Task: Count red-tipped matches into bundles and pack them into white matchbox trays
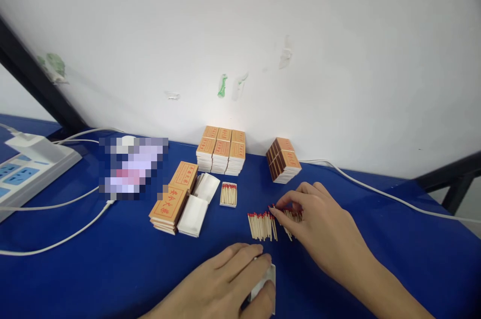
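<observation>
Red-tipped matches (262, 226) lie in a loose row on the blue table. Over their right part is my right hand (319, 226), thumb and forefinger pinched at the match heads; a match seems to be between the fingertips. My left hand (233, 279) is closed around a white matchbox tray (267, 279) near the front edge, its fingers covering much of the tray. Beyond the left hand, another small tray (228, 195) stands filled with matches, heads pointing away from me.
Orange matchbox sleeves (171, 204) and white trays (193, 215) are stacked at left. Matchbox stacks (221, 148) and a tied bundle (283, 158) stand near the wall. A power strip (30, 171), a blurred phone-like object (137, 166) and white cables (71, 246) occupy the far left.
</observation>
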### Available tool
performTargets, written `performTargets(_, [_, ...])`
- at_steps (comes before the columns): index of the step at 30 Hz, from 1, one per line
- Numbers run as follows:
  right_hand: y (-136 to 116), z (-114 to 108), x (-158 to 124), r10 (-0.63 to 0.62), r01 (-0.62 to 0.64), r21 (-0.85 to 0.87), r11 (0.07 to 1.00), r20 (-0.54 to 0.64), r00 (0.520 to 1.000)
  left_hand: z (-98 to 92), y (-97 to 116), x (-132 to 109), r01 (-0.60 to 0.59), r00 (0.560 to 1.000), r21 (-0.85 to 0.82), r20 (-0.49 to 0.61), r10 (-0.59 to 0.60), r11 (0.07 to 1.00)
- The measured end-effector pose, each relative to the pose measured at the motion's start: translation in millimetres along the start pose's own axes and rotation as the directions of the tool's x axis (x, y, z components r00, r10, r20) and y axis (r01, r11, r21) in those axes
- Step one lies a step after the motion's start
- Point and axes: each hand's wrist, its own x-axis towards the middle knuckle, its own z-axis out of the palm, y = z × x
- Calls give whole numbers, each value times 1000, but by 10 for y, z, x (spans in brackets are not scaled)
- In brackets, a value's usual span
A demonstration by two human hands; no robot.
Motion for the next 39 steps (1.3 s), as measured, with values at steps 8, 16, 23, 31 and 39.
performTargets(8, [-105, -28, 89, 68, -67, -24, 997, 48, 997, 7, -4, -32, -5, 999, -14, 51, 5, 1000])
performTargets(16, [-180, -41, 120, 109, -110, 23, 994, 53, 993, 29, -9, -26, 5, 999, -36, 35, -3, 999])
performTargets(23, [-97, -105, 92, 129, -134, 176, 975, 38, 991, 11, 3, -12, 22, 1000, -55, 13, -21, 998])
performTargets(31, [-146, -89, -91, 136, -161, 296, 942, 106, 985, -27, 1, -25, 16, 998, -57, 62, -13, 998])
performTargets(39, [-191, -18, -89, 173, -178, 242, 954, 42, 984, -10, 5, -12, 3, 999, -56, 46, 0, 998])
